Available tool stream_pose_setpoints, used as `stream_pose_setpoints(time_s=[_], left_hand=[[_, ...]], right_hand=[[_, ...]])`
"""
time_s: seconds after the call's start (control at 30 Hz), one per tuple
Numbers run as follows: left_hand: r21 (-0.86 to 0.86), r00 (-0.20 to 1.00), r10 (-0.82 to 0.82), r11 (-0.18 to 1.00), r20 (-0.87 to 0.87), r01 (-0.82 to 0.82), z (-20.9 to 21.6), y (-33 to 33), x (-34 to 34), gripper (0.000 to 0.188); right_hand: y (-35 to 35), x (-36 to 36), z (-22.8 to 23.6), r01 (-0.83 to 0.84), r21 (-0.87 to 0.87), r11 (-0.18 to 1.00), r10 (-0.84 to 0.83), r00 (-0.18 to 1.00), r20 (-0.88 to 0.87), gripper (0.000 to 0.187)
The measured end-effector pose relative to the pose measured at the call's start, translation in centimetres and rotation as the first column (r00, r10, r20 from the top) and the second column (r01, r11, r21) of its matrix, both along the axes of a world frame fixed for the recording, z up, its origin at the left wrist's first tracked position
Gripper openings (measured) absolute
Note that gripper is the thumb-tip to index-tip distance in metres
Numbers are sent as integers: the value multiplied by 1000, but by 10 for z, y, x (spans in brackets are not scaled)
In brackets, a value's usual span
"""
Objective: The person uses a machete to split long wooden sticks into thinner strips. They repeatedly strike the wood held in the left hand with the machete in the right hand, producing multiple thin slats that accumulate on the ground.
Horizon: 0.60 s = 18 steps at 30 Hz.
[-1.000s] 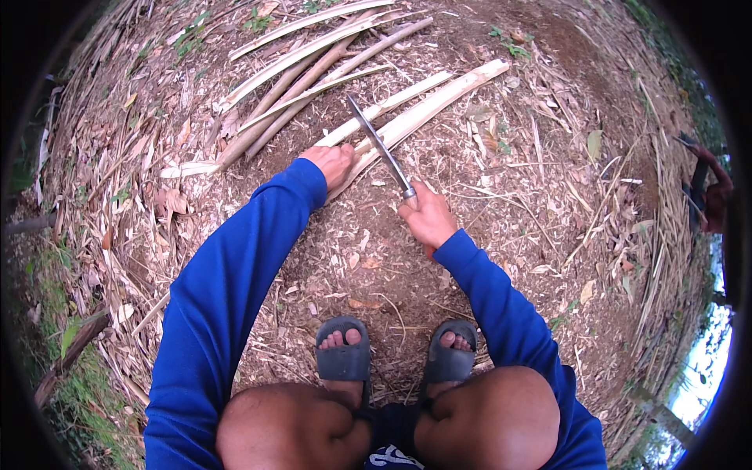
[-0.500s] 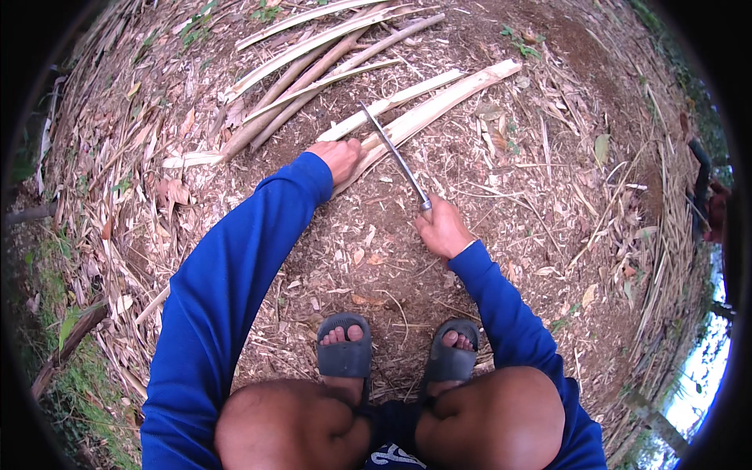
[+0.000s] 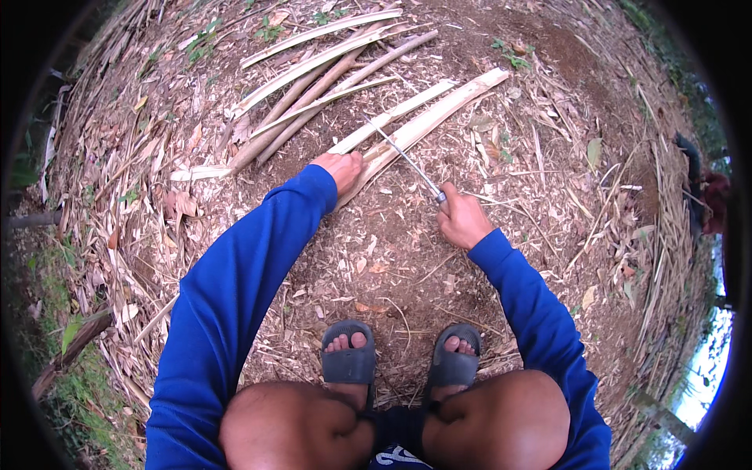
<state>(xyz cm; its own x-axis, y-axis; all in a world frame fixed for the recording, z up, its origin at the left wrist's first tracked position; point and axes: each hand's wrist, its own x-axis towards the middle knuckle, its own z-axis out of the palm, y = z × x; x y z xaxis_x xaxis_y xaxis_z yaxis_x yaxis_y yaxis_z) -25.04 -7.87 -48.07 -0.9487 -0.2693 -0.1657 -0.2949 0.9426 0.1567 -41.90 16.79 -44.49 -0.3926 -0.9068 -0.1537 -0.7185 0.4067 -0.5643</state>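
Observation:
My left hand [image 3: 341,169] is closed at the near end of a pale split stick [image 3: 399,112]. Its fingertips are partly hidden, and they lie close against a second, wider split stick [image 3: 458,99] as well. In my right hand [image 3: 464,218] is the handle of a long, thin-bladed knife [image 3: 413,164]. The blade slants up and left across the wider stick, its tip near the narrower one. Whether the edge touches the wood I cannot tell.
Beyond my left hand lies a loose pile of brown unsplit sticks [image 3: 345,66] and pale split strips [image 3: 313,71]. Chips and dry leaves cover the ground. My sandalled feet [image 3: 348,362] are close below. Dark objects [image 3: 713,202] stand at the far right edge.
My right hand has shifted right, and the knife lies at a flatter slant across the sticks. My left hand keeps its place on the wood. The whole view has shifted slightly.

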Motion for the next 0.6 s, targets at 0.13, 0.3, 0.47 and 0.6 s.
stream_pose_setpoints(time_s=[0.13,0.3,0.47,0.6], left_hand=[[-39,1000,-1,999,25,2,18,1,11,27],[11,995,3,1000,97,-4,27,3,7,28],[2,997,36,999,69,-37,8,1,6,38],[60,999,51,997,16,-52,11,1,13,37]], right_hand=[[-10,23,47,274,-242,931,-159,899,407,25],[-2,55,19,468,-444,764,-152,799,582,20],[7,27,-35,29,104,994,-68,918,390,25],[0,33,-1,28,182,983,-63,981,186,21]])
